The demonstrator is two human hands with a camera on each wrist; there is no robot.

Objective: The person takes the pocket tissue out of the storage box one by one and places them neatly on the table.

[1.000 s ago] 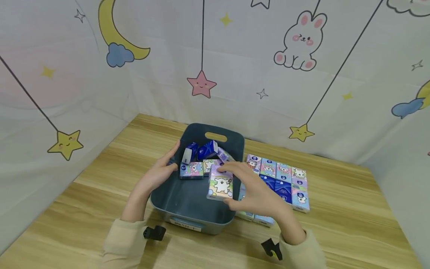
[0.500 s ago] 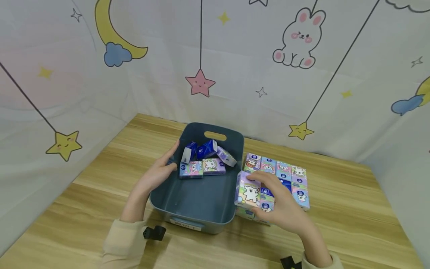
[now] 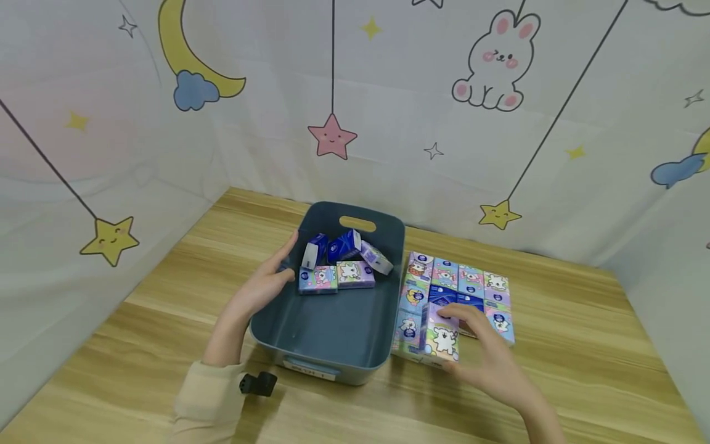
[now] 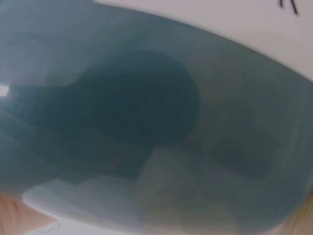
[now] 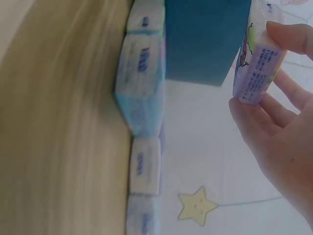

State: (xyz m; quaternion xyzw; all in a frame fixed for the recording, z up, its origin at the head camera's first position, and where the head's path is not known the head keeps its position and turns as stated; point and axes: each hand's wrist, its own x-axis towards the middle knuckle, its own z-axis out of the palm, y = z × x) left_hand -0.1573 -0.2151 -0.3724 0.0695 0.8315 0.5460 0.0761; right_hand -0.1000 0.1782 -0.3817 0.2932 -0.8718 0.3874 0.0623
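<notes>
Blue-green bin point(image 3: 327, 324): only a blurred surface in left wrist view. Rows of tissue packs point(image 3: 445, 295) alongside, partly covered. Left hand point(image 3: 261, 290) at bin's side, some fingers hidden; grip cannot be told. Right hand point(image 3: 490, 364), forearm point(image 3: 537, 412) cut off, pinches printed pack point(image 3: 440, 336) above the rows

Bin point(image 3: 333, 327) on table point(image 3: 571, 314) — 5 packs point(image 3: 344, 248) inside, other packs point(image 3: 444, 295) to its right.
</notes>
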